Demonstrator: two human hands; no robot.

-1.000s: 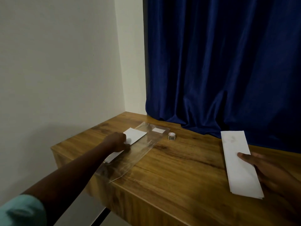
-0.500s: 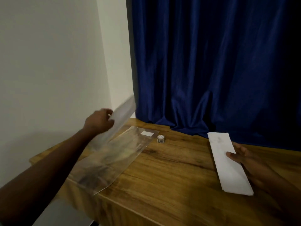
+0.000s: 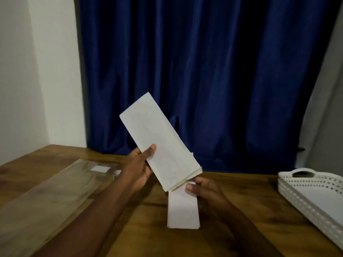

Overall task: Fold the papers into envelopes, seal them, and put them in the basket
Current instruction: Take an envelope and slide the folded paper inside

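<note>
My left hand (image 3: 139, 166) grips a long white envelope (image 3: 159, 143), held up tilted above the table's middle, its thumb pressed on the front face. My right hand (image 3: 204, 188) pinches the upper end of a stack of folded white papers (image 3: 182, 210), whose lower part lies flat on the wooden table (image 3: 241, 219). The envelope's lower end touches the stack's top end by my right fingertips. A white perforated basket (image 3: 304, 193) stands at the table's right edge; its inside is only partly visible.
A clear plastic sleeve (image 3: 48, 193) with a small white label (image 3: 100, 169) lies flat on the table's left side. A dark blue curtain (image 3: 185, 71) hangs behind the table, and a white wall (image 3: 27, 71) closes the left side.
My left hand lifted the envelope off the plastic sleeve and carried it right to the middle. My right hand drew the folded papers in toward it. The view swung right, revealing the basket.
</note>
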